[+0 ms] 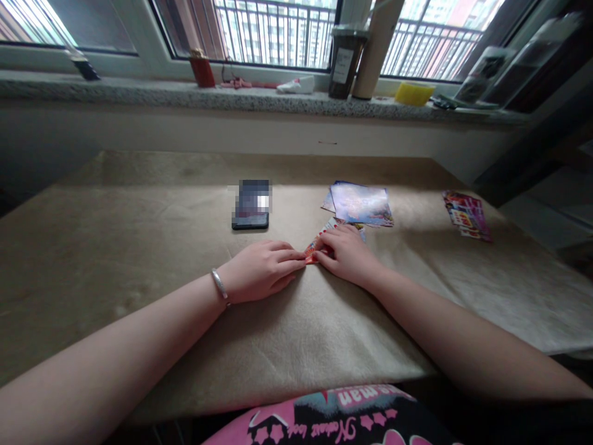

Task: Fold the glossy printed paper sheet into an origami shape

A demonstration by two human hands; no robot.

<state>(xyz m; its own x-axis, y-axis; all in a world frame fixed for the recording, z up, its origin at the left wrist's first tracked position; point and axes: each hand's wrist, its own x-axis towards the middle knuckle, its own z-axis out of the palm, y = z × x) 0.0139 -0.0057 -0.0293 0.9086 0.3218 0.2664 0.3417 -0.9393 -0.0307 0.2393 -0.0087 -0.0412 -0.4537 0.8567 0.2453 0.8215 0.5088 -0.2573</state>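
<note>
A small piece of folded glossy paper [319, 246], printed in red and white, lies on the beige-covered table [139, 247] between my hands. My left hand [262, 271] comes in from the left, its fingertips pressing on the paper's left tip, with a silver bangle [220, 286] on the wrist. My right hand [345, 253] rests on top of the paper and hides most of it. Just beyond the fingers of my right hand lies a stack of printed blue and pink sheets [360, 204].
A black phone [251, 213] with a pixelated screen lies beyond my left hand. Magenta printed sheets [467, 215] lie at the table's right. A granite windowsill [185, 94] holding assorted objects runs behind a wall at the far side. My pink-and-black shirt [324, 417] shows below the near table edge.
</note>
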